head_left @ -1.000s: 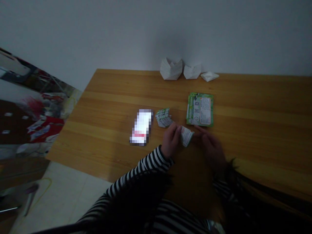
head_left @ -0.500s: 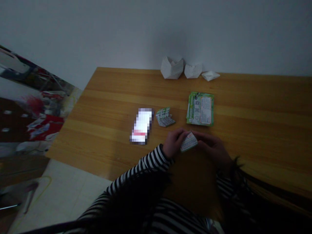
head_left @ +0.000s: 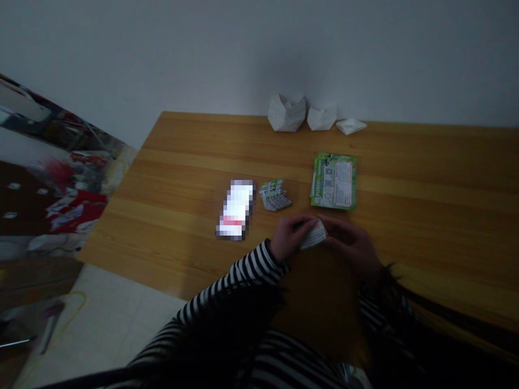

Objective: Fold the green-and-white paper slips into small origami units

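Note:
Between my hands, above the near side of the table, is a small folded piece of printed paper (head_left: 314, 235). My left hand (head_left: 290, 236) pinches its left side, thumb on top. Closed round its right edge are the fingers of my right hand (head_left: 352, 244), partly dark and hard to make out. Beyond my left hand lies a folded green-and-white printed paper piece (head_left: 275, 195). A stack of green printed sheets (head_left: 334, 182) rests just past my right hand.
A phone (head_left: 236, 209) with a bright, blurred screen lies left of the folded piece. Along the wall stand a large white folded paper shape (head_left: 287, 114), a smaller one (head_left: 322, 119) and a flat paper boat (head_left: 351, 126). The wooden table (head_left: 170, 173) ends at the left above a tiled floor.
The paper in my hands has tilted and shows a smaller face. My right-hand fingers have shifted slightly left towards it. The things on the table have stayed put.

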Demonstrator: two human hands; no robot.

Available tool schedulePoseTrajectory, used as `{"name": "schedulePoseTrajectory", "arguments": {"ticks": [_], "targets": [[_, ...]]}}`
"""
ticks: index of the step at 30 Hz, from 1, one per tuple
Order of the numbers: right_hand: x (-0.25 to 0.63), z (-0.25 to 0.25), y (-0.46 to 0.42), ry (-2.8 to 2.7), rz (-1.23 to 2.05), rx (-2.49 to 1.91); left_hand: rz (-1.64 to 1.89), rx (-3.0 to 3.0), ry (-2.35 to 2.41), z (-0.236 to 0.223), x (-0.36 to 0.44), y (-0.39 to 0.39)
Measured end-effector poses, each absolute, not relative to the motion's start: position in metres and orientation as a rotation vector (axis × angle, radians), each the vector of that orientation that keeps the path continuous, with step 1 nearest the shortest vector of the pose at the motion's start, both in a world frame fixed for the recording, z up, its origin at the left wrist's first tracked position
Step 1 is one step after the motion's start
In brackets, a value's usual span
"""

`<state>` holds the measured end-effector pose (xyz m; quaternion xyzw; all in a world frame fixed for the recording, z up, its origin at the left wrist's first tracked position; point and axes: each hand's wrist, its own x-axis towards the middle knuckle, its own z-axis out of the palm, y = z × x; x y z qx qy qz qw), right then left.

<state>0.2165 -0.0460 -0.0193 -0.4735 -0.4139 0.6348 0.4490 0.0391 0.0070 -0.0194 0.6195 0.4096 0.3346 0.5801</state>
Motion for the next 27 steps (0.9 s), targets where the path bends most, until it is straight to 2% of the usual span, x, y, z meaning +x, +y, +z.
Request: {"name": "schedulePoseTrajectory", "arguments": {"ticks": [16,21,27], "targets": [[0.203,-0.02,-0.048,-1.21,1.301,-1.315,0.948,1.399,1.026,-0.017,0.042,0.004],[0.194,-0.016,-0.048,-1.337,0.962,-1.491,0.912,1.541,0.972,-0.018,0.041,0.007],[0.201,-0.015,-0.049,-1.416,1.076,-1.457,0.814,1.618,0.955,-0.014,0.038,0.009]]}}
